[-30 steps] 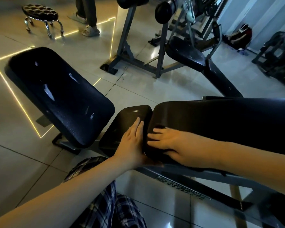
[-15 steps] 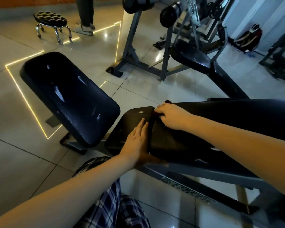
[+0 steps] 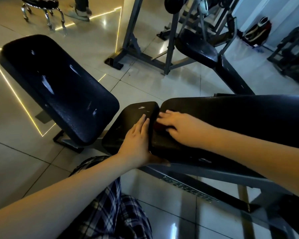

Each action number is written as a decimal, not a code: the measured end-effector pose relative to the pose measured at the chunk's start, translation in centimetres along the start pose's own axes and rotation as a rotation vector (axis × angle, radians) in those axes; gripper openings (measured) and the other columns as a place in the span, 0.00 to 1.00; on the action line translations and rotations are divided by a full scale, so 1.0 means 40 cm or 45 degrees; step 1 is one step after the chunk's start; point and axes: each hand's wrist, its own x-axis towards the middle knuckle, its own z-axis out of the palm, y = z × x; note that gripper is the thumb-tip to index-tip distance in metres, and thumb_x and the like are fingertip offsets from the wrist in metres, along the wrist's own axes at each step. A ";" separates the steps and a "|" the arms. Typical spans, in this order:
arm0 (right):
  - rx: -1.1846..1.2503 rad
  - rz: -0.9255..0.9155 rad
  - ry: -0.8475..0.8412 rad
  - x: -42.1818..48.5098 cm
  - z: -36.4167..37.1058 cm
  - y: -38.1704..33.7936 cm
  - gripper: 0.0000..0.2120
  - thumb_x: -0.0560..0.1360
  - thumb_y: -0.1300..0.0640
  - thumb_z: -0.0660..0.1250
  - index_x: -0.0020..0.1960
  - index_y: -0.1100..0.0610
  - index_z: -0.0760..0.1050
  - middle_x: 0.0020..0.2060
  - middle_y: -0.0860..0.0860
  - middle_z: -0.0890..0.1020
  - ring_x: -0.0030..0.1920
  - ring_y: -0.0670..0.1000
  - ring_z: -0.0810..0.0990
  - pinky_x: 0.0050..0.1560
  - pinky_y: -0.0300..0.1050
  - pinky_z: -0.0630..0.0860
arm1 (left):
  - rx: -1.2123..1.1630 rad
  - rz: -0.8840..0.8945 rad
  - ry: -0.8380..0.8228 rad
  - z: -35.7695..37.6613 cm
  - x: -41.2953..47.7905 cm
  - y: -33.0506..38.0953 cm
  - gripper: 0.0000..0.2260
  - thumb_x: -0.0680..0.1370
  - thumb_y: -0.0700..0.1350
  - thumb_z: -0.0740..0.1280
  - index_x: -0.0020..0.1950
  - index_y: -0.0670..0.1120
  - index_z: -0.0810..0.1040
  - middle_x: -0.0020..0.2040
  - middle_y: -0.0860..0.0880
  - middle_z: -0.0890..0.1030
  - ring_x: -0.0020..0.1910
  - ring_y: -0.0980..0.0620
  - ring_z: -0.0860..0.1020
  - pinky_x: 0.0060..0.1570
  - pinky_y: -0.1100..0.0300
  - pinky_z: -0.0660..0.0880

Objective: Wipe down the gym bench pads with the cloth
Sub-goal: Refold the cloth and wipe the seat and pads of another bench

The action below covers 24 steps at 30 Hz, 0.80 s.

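Observation:
Two black pads of the near bench meet in front of me: a small seat pad [image 3: 128, 121] and a long back pad [image 3: 240, 121]. My left hand [image 3: 136, 142] lies flat on the seat pad's right edge, fingers straight, with the thumb against the long pad's near edge. My right hand [image 3: 179, 128] sits on the left end of the long pad. Its fingers are bent over a dark cloth [image 3: 158, 126], of which only a reddish bit shows under them; the hand is blurred.
Another black bench pad [image 3: 59, 87] stands tilted to the left. A grey machine frame [image 3: 136, 40] and a further bench [image 3: 197, 47] are behind. A stool [image 3: 41, 7] and a person's feet [image 3: 79, 12] are at the far left. My checked trousers [image 3: 110, 204] are below.
My right hand has slid from the long pad's far corner back toward the middle of its left end. My left hand has stayed in place.

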 end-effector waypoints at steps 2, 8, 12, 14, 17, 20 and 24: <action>-0.006 0.140 0.052 0.067 -0.019 0.041 0.22 0.81 0.59 0.55 0.74 0.51 0.61 0.75 0.50 0.60 0.75 0.51 0.57 0.74 0.45 0.50 | -0.072 -0.020 0.009 -0.006 -0.003 0.000 0.63 0.58 0.71 0.71 0.79 0.40 0.43 0.80 0.44 0.43 0.78 0.48 0.46 0.73 0.60 0.42; 0.007 0.334 0.164 0.156 -0.034 0.093 0.16 0.79 0.63 0.56 0.64 0.57 0.73 0.60 0.57 0.77 0.58 0.55 0.75 0.62 0.48 0.71 | -0.121 -0.041 -0.023 -0.003 0.001 -0.009 0.61 0.61 0.66 0.75 0.79 0.43 0.41 0.79 0.46 0.39 0.78 0.49 0.45 0.67 0.65 0.38; -0.051 0.116 0.015 0.060 -0.026 0.046 0.22 0.80 0.60 0.56 0.73 0.50 0.63 0.73 0.49 0.64 0.74 0.51 0.60 0.73 0.45 0.53 | -0.069 -0.026 -0.012 0.001 -0.002 -0.007 0.62 0.60 0.69 0.73 0.79 0.41 0.42 0.80 0.45 0.41 0.78 0.48 0.45 0.71 0.62 0.40; -0.062 -0.026 -0.059 -0.021 -0.025 0.029 0.23 0.81 0.58 0.56 0.74 0.47 0.59 0.75 0.43 0.59 0.75 0.44 0.51 0.72 0.40 0.44 | -0.029 -0.034 -0.022 0.005 0.002 -0.006 0.63 0.59 0.71 0.72 0.79 0.41 0.42 0.80 0.46 0.41 0.78 0.49 0.43 0.74 0.56 0.41; 0.035 -0.120 -0.194 -0.144 -0.049 0.022 0.24 0.80 0.57 0.58 0.73 0.42 0.58 0.72 0.35 0.57 0.71 0.34 0.46 0.68 0.34 0.39 | -0.007 -0.051 -0.020 0.014 0.010 -0.008 0.66 0.56 0.75 0.69 0.79 0.41 0.41 0.80 0.45 0.41 0.78 0.50 0.42 0.77 0.53 0.45; 0.099 -0.122 -0.259 -0.186 -0.069 0.033 0.24 0.80 0.57 0.58 0.72 0.40 0.59 0.71 0.31 0.57 0.69 0.30 0.46 0.69 0.33 0.40 | -0.020 -0.064 0.001 0.018 0.014 -0.010 0.66 0.55 0.75 0.68 0.79 0.42 0.41 0.79 0.46 0.40 0.78 0.49 0.44 0.74 0.56 0.44; 0.063 -0.055 -0.127 -0.092 -0.058 0.049 0.24 0.80 0.58 0.58 0.73 0.44 0.59 0.73 0.38 0.59 0.73 0.37 0.51 0.71 0.36 0.42 | -0.045 -0.025 0.015 0.014 0.011 -0.013 0.66 0.55 0.76 0.67 0.79 0.42 0.42 0.79 0.45 0.40 0.78 0.48 0.45 0.74 0.56 0.43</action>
